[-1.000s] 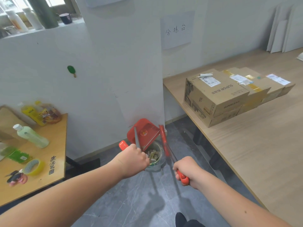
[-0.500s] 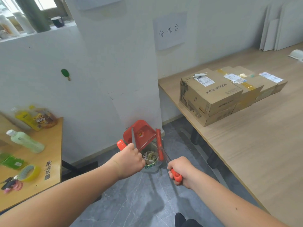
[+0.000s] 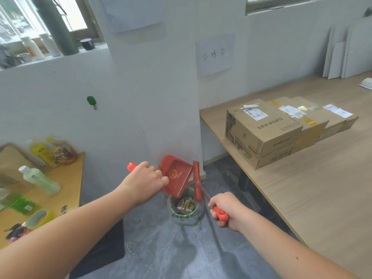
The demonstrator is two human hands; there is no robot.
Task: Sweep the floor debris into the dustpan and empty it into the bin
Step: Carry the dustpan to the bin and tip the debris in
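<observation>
the left hand [image 3: 144, 183] is closed in a fist around the handle of the red dustpan [image 3: 176, 177], and the red end of the handle sticks out behind the knuckles to the left. the dustpan is tilted, with its open edge pointing down toward the bin [image 3: 185, 210], which stands on the grey floor [image 3: 161, 254] directly below it and close to the white pillar [image 3: 157, 97]. the right hand [image 3: 226, 211] is also closed tight, around the red grip of the small brush [image 3: 197, 180]; the thin shaft goes up and to the left from the fist, and the red brush head stands nearly upright just beside the right edge of the dustpan, above the rim of the bin. whether the brush touches the dustpan i cannot tell. the bin is a small round container with green print on its side, and it holds a heap of brownish and grey debris [image 3: 186, 205]. the inside of the dustpan shows a round sticker and looks mostly bare. to the left, a wooden counter [image 3: 66, 190] carries a pale green bottle [image 3: 41, 180] lying on its side, yellow snack bags [image 3: 53, 153] and a roll of tape [image 3: 39, 217]. to the right, a long counter [image 3: 322, 188] carries several cardboard boxes [image 3: 261, 131] side by side, near the wall.
</observation>
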